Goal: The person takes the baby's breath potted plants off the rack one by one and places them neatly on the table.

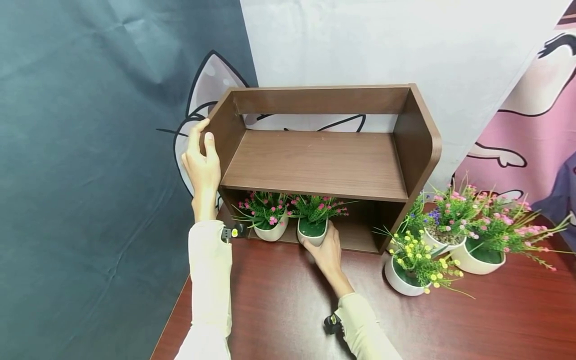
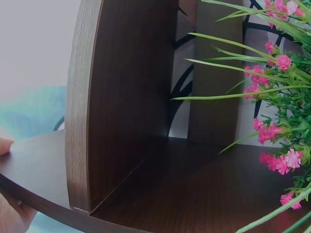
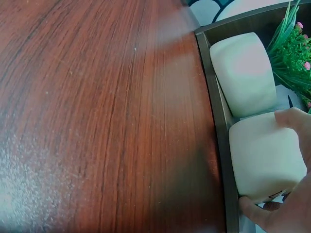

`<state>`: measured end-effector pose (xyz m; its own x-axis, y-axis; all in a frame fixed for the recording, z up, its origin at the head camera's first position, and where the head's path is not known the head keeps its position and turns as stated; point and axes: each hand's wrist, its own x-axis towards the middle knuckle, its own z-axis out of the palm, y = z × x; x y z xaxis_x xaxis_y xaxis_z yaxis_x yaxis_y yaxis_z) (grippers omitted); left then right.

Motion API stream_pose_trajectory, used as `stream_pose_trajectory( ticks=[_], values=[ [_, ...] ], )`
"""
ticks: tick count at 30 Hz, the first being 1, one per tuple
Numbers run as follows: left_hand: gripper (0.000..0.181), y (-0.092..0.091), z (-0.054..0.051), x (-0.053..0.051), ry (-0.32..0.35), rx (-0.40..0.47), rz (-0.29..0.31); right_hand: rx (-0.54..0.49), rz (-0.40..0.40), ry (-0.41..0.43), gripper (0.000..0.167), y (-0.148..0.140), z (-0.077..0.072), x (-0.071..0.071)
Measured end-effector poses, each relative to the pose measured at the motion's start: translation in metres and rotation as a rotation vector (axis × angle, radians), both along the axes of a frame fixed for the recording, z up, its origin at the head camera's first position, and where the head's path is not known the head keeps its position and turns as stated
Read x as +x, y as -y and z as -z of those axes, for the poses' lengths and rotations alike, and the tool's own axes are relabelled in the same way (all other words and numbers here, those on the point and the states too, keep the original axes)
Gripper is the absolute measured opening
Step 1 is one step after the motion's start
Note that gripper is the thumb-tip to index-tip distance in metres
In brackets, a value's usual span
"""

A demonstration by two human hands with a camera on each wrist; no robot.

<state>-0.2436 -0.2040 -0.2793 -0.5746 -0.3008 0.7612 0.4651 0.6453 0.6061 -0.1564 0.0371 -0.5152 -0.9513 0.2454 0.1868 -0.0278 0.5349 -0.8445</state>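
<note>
My left hand (image 1: 202,165) grips the left side panel of a brown wooden shelf (image 1: 315,160); in the left wrist view its fingers (image 2: 14,216) show on either side of the panel's edge. My right hand (image 1: 328,252) holds a white flowerpot (image 1: 313,235) with pink flowers and grass, at the front of the lower compartment. The right wrist view shows thumb and fingers on opposite sides of this pot (image 3: 266,158). To its left, a similar white pot with pink flowers (image 1: 271,230) stands in the same compartment.
Right of the shelf, several potted plants stand on the reddish wooden table (image 1: 279,300): a yellow-flowered one (image 1: 405,280) in front, pink-flowered ones (image 1: 481,260) behind, and some blue flowers (image 1: 434,216). A dark curtain (image 1: 112,150) hangs at left, a printed cloth behind.
</note>
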Motion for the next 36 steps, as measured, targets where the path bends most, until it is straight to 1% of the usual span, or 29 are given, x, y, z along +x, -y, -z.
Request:
stream_pose_trajectory(
  ticks=[7,14,21,28,33,36],
  values=[
    [0.030,0.000,0.001,-0.001,0.007,0.005,-0.010,-0.036,-0.014,0.015,0.090,-0.002,-0.002,0.003],
    [0.030,-0.001,0.000,0.002,-0.022,-0.011,0.005,-0.057,-0.025,0.021,0.090,-0.004,-0.005,0.011],
    [0.028,-0.001,0.000,0.001,-0.042,0.006,0.014,-0.057,-0.049,0.025,0.090,-0.005,-0.006,0.018],
    [0.030,0.000,0.000,0.001,-0.015,-0.002,0.000,-0.071,-0.036,0.021,0.092,-0.005,-0.007,0.026],
    [0.031,0.001,-0.001,0.000,-0.009,-0.004,-0.002,-0.064,-0.046,0.009,0.091,-0.005,-0.007,0.031],
    [0.031,0.001,0.001,0.000,-0.009,-0.015,0.001,-0.067,-0.056,0.020,0.091,-0.006,-0.007,0.037]
  ],
)
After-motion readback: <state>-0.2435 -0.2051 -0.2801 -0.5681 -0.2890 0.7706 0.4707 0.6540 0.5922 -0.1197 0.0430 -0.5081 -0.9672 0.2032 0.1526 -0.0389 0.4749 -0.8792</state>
